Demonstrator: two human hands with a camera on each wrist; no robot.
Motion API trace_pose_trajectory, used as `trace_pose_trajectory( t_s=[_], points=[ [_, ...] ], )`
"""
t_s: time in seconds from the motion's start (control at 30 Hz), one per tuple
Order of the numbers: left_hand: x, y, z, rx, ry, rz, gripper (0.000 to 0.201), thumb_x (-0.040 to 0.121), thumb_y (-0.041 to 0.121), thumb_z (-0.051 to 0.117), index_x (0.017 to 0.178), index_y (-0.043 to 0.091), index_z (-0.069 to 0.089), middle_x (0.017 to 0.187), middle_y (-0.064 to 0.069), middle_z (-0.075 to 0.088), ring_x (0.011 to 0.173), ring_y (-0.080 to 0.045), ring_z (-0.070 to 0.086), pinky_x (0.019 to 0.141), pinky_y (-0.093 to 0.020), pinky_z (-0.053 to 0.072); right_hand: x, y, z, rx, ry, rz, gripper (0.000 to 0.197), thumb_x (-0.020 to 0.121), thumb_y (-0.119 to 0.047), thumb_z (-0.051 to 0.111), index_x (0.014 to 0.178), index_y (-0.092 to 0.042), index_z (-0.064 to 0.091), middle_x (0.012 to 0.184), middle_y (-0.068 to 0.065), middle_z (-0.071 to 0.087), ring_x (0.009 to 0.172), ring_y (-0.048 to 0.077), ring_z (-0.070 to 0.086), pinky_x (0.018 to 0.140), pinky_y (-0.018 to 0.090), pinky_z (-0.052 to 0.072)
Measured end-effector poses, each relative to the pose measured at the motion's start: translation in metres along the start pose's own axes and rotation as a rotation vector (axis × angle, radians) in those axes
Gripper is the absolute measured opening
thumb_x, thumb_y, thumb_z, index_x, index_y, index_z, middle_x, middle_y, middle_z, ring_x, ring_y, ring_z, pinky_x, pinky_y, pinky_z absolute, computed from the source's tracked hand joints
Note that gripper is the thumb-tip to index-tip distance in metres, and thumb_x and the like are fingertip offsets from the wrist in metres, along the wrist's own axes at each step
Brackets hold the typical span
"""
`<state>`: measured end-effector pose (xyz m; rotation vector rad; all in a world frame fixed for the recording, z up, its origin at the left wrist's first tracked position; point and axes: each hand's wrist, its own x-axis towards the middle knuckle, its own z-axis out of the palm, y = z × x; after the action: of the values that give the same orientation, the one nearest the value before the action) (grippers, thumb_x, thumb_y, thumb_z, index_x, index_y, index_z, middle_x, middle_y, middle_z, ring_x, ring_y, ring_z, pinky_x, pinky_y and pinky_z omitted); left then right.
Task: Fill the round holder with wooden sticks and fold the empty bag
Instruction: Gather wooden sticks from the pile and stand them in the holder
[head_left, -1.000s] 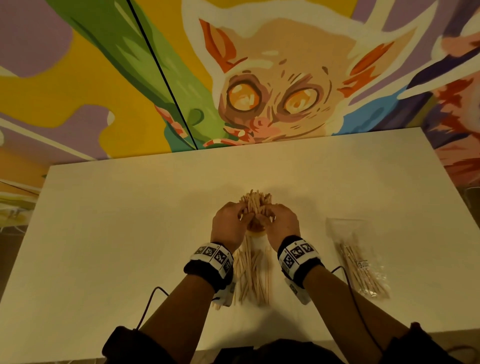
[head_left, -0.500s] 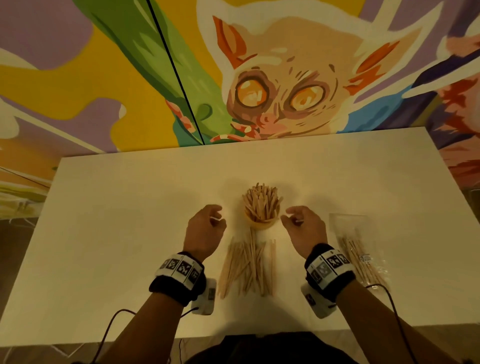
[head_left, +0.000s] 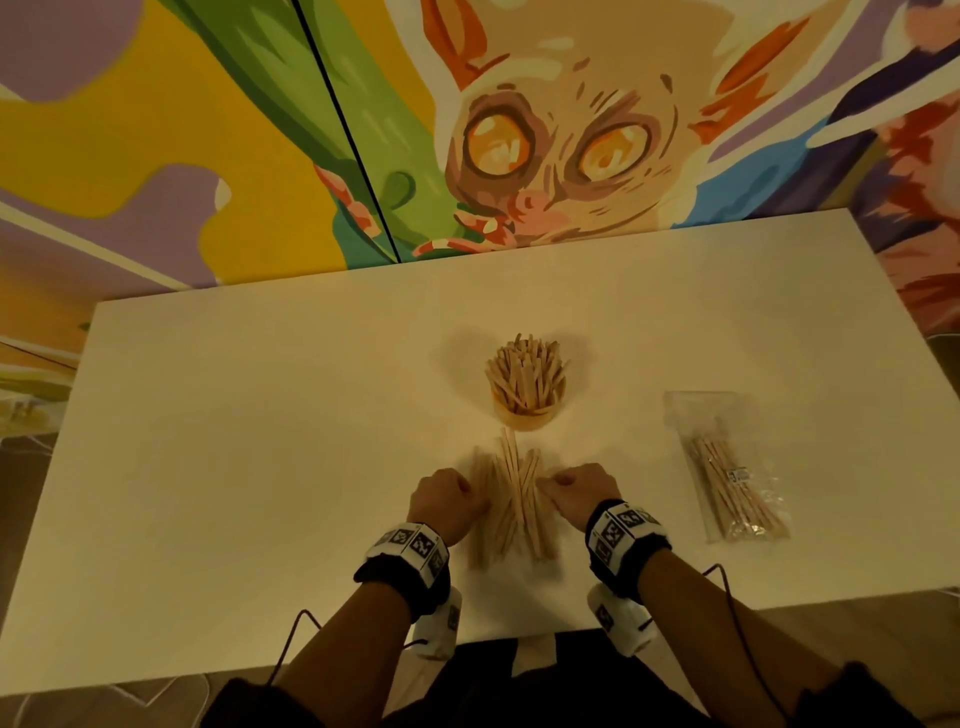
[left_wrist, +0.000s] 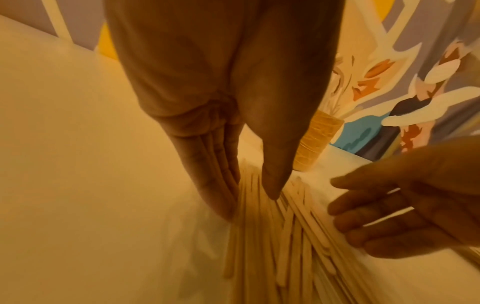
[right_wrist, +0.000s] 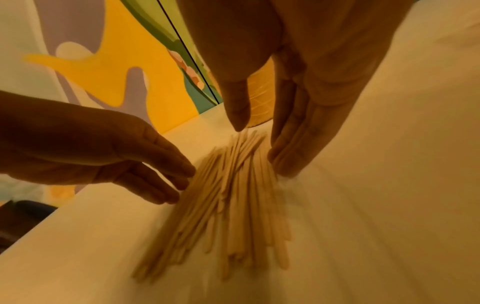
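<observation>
A round wooden holder (head_left: 523, 420) stands mid-table, packed with upright wooden sticks (head_left: 524, 371). Nearer to me lies a loose pile of sticks (head_left: 511, 501). My left hand (head_left: 448, 500) is at the pile's left side and my right hand (head_left: 577, 491) at its right side. In the left wrist view the left fingers (left_wrist: 221, 185) are straight and touch the pile's edge, with the thumb above the sticks. In the right wrist view the right fingers (right_wrist: 291, 144) are straight against the pile (right_wrist: 228, 195). A clear plastic bag (head_left: 727, 467) holding several sticks lies to the right.
The white table (head_left: 260, 467) has its near edge just behind my wrists. A painted mural wall (head_left: 208, 130) rises behind its far edge. Cables run from both wristbands over the front edge.
Both hands let go of the sticks in the holder, spread apart, then drew back toward me. They now flank the loose pile with straight fingers.
</observation>
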<state>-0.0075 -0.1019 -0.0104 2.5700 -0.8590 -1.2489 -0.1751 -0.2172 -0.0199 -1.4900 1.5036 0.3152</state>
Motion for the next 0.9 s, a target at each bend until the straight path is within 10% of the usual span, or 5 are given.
trace_pose_trajectory(
  t_s=[0.3, 0.57, 0.9],
  points=[
    [0.006, 0.013, 0.014, -0.214, -0.112, 0.02, 0.015, 0.08, 0.023, 0.074, 0.075, 0.011, 0.081, 0.074, -0.011, 0.078, 0.077, -0.03, 0.075, 0.071, -0.038, 0.062, -0.005, -0.022, 0.022, -0.031, -0.007, -0.045, 0.038, 0.084, -0.046, 0.069, 0.106, -0.018, 0.078, 0.11, 0.006, 0.075, 0.104, 0.027, 0.068, 0.086, 0.03, 0.056],
    [0.007, 0.004, 0.022, -0.457, -0.131, 0.009, 0.011, 0.081, 0.005, 0.076, 0.083, 0.015, 0.081, 0.081, -0.013, 0.079, 0.07, -0.019, 0.074, 0.073, -0.03, 0.065, 0.001, -0.029, 0.042, -0.082, -0.028, -0.012, 0.038, 0.071, -0.05, 0.073, 0.079, -0.013, 0.071, 0.082, 0.008, 0.07, 0.076, 0.029, 0.068, 0.057, 0.029, 0.049],
    [0.005, -0.004, 0.032, -0.57, -0.123, 0.098, 0.02, 0.086, 0.005, 0.073, 0.085, 0.024, 0.077, 0.085, -0.006, 0.08, 0.082, -0.022, 0.078, 0.081, -0.031, 0.064, -0.006, -0.032, 0.043, -0.103, -0.062, -0.049, 0.043, 0.091, -0.035, 0.06, 0.124, -0.008, 0.057, 0.123, 0.017, 0.064, 0.11, 0.037, 0.061, 0.092, 0.044, 0.053]
  ],
)
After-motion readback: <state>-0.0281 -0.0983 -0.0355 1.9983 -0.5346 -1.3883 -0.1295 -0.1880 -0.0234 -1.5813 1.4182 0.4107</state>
